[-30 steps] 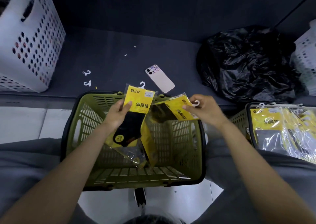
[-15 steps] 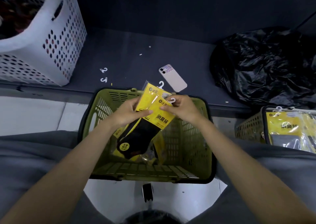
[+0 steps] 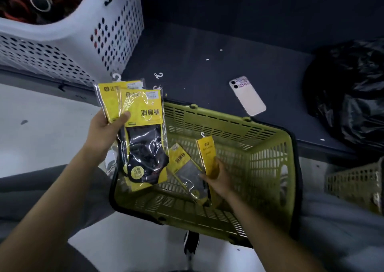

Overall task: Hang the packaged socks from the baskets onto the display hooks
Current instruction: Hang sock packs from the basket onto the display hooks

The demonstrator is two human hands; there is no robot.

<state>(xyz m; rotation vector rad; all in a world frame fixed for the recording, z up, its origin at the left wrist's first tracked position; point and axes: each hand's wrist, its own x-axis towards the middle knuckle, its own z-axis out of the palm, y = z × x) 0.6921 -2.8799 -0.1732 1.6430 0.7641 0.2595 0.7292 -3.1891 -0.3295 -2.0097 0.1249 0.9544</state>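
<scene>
Left hand (image 3: pixel 104 130) pinches two sock packs (image 3: pixel 143 126) over the left rim of the green basket (image 3: pixel 259 147), thumb pressed on the front pack, fingers hidden behind. Right hand (image 3: pixel 218 178), inside the basket, curls its fingers round a third pack (image 3: pixel 206 153). A fourth pack (image 3: pixel 185 167) leans just left of it.

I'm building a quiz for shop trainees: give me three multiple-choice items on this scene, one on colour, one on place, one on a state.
1. The basket where the right hand grips a sock pack is: A green; B red; C blue.
2. The phone lies: A in that basket; B on the dark ledge; C in the left hand.
3. The left hand: A is empty; B holds two sock packs; C touches the phone.
A, green mesh walls; B, it rests beyond the basket; B, thumb pins them.
</scene>
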